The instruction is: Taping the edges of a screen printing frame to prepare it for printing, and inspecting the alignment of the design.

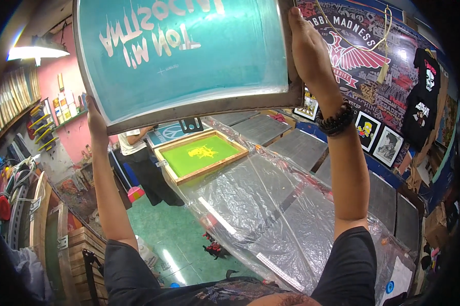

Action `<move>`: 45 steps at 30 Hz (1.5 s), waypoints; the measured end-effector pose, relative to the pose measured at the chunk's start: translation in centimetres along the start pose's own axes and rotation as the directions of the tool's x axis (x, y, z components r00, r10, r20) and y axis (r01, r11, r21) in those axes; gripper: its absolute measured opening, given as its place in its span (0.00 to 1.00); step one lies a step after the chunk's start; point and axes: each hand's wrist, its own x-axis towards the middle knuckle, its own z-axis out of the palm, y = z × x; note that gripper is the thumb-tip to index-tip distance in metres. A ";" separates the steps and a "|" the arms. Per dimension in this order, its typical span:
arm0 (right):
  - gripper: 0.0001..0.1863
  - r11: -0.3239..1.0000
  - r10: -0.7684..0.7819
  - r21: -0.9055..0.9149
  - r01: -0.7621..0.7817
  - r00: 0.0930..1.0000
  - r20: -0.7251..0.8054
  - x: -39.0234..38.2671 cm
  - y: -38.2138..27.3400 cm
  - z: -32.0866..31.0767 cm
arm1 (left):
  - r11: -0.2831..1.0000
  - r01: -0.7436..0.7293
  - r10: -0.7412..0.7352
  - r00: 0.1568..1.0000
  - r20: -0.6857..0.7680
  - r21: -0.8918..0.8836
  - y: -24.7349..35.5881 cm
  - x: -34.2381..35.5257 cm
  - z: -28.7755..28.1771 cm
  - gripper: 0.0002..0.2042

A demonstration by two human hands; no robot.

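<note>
Both my hands hold up a screen-printing frame [230, 71] with a dark border, teal mesh and pale lettering that appears upside down. My left hand [95, 120] grips its lower left corner; most of those fingers are behind the frame. Along the right edge, my right hand [311, 53] is closed on the border, a dark beaded bracelet [336, 120] on that wrist. Below the raised frame, a second, wooden screen frame [181, 162] with green mesh and a yellow design lies on the plastic-covered table [276, 209].
A person [148, 171] in dark trousers stands left of the table's far end, partly hidden by my frame. Wooden frames [79, 250] stack at the lower left. Dark flat panels [296, 148] line the right side. A cord [388, 30] hangs at the upper right.
</note>
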 end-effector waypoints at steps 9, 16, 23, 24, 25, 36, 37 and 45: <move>0.36 0.998 -0.014 -0.058 0.015 1.000 0.024 -0.9 1.6 0.8 | 0.997 0.034 -0.032 0.999 -0.032 0.064 0.3 -2.6 0.5 0.36; 0.35 1.000 0.025 -0.012 -0.025 1.000 -0.002 -1.9 0.2 0.2 | 0.996 0.026 -0.023 0.999 -0.038 0.091 -0.1 -2.4 0.1 0.37; 0.35 0.999 -0.036 -0.020 0.035 0.996 -0.077 -2.0 0.6 -1.5 | 0.998 0.036 -0.038 0.999 0.029 0.058 0.8 -3.1 1.6 0.36; 0.35 0.999 0.034 -0.032 -0.035 0.999 -0.036 -2.0 0.3 -2.0 | 0.998 0.053 -0.055 0.998 0.043 0.043 0.9 -3.2 1.6 0.36; 0.35 0.993 0.103 -0.049 -0.103 0.995 0.004 -2.0 0.1 -2.4 | 0.998 0.053 -0.055 0.998 0.039 0.045 1.1 -3.2 1.7 0.36; 0.40 0.977 0.210 0.058 -0.204 0.970 -0.124 -0.5 4.2 -9.9 | 0.992 0.127 -0.125 0.984 0.124 -0.007 6.4 -7.9 8.3 0.34; 0.40 0.978 0.205 0.050 -0.201 0.971 -0.122 -0.3 4.9 -10.7 | 0.992 0.119 -0.113 0.984 0.138 -0.037 6.6 -8.3 9.1 0.33; 0.34 0.952 0.287 0.163 -0.259 0.942 -0.176 -0.2 7.0 -15.9 | 0.998 0.040 -0.049 0.983 0.179 0.055 10.5 -9.8 13.8 0.41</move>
